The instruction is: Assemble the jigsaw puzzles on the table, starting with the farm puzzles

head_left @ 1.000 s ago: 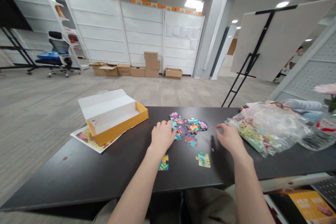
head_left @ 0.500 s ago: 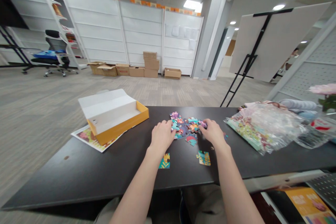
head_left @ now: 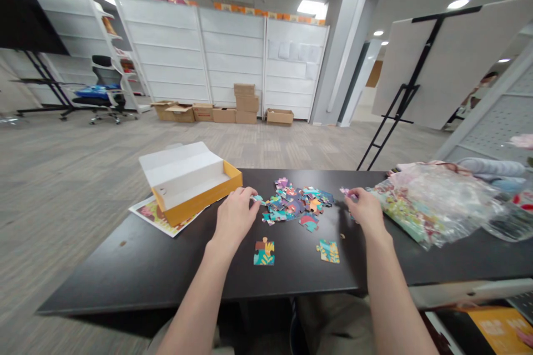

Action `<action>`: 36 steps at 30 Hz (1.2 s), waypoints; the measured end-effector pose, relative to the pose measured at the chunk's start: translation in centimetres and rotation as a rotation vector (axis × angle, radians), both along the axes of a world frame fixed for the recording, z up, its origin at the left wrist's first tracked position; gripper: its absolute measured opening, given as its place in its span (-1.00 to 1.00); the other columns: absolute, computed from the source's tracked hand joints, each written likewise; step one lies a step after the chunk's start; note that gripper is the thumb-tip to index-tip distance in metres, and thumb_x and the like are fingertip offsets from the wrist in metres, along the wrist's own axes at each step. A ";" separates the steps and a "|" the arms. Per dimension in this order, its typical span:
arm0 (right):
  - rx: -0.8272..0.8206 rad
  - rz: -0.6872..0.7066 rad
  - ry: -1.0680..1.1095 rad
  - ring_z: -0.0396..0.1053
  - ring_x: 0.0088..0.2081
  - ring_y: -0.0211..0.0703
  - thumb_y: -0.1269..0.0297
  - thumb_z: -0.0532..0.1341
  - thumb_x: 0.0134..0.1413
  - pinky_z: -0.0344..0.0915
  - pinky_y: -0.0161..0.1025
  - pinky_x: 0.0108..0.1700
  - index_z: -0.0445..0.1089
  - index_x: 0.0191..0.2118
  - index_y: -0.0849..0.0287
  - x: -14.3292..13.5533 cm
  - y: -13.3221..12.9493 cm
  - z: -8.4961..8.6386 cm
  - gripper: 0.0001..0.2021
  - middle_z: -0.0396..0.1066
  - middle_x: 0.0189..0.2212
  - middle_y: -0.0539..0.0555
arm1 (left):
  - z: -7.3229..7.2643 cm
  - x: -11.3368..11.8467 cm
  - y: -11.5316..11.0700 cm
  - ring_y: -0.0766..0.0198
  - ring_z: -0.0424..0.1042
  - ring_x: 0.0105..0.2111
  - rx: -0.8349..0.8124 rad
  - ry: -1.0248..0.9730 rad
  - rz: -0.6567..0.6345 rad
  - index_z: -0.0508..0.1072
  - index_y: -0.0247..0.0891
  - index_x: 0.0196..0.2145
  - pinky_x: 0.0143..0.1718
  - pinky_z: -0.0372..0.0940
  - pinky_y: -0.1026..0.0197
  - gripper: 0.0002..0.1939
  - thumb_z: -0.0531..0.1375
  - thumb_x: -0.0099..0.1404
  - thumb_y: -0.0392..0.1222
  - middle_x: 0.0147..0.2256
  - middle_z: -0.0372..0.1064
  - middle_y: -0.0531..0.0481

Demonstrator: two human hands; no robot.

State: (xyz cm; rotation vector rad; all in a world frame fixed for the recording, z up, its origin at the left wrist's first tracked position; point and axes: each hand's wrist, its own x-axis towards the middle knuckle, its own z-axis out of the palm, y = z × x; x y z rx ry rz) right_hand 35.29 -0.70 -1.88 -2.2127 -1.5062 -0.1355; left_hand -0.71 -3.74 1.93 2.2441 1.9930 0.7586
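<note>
Puzzle pieces (head_left: 260, 199) seem picked out, pinched by the left hand (head_left: 235, 215) at the pile's (head_left: 291, 206) nine o'clock, right hand (head_left: 367, 211) at three, with care needed.

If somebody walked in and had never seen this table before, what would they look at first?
Probably the bright heap of puzzle pieces in the middle of the dark table, between the left hand and the right hand. Next might come the open yellow box, with its white inside, on the left. Then they might notice the shiny, crinkly plastic bag on the right.
</note>
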 end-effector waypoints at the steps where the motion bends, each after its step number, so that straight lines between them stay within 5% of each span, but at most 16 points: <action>1: -0.016 -0.028 -0.001 0.48 -0.16 0.06 0.20 0.20 0.16 0.29 -0.17 -0.18 0.53 -0.09 0.16 0.7 -0.2 0.0 -0.74 0.55 -0.19 0.21 | 0.0 -0.6 -0.1 0.13 0.47 -0.11 0.002 0.013 0.010 0.47 -0.14 -0.14 -0.15 0.32 0.18 -0.86 0.16 0.40 -0.13 -0.13 0.48 -0.02; 14: -0.199 -0.005 -0.022 0.52 -0.29 0.06 0.18 0.27 0.11 0.33 -0.14 -0.24 0.63 -0.19 0.11 2.2 -0.3 -0.9 -0.77 0.58 -0.31 0.21 | -0.3 -3.8 -0.7 0.04 0.50 -0.05 -0.236 0.223 0.110 0.49 -0.17 -0.05 -0.12 0.37 0.11 -0.76 0.14 0.40 -0.08 -0.06 0.50 -0.12; 19: -0.119 0.043 -0.057 0.51 -0.16 0.12 0.15 0.22 0.17 0.35 -0.07 -0.09 0.62 -0.13 0.16 1.6 -0.7 -0.7 -0.71 0.56 -0.16 0.27 | -0.5 -4.3 -0.6 -0.01 0.47 -0.02 -0.274 0.278 0.099 0.51 -0.20 -0.07 -0.10 0.38 0.07 -0.75 0.13 0.40 -0.09 -0.03 0.46 -0.17; 27: 0.048 0.441 0.033 0.44 -0.02 -0.03 0.26 0.22 0.20 0.26 -0.17 0.11 0.59 -0.17 0.16 -4.5 -0.4 0.3 -0.79 0.49 -0.06 0.18 | -0.3 -1.1 -1.0 0.07 0.41 0.05 -0.178 0.125 -0.129 0.46 -0.15 0.02 0.00 0.33 0.12 -0.70 0.18 0.38 -0.05 0.03 0.46 -0.09; 36: 0.010 0.493 -0.048 0.30 0.17 0.08 0.23 0.24 0.21 0.20 -0.05 0.19 0.45 0.15 0.09 -8.9 0.3 -0.8 -0.60 0.34 0.17 0.24 | -0.9 2.2 -0.5 0.00 0.45 -0.03 -0.167 0.187 -0.195 0.49 -0.22 -0.05 -0.05 0.31 0.10 -0.67 0.27 0.30 -0.01 -0.11 0.52 -0.14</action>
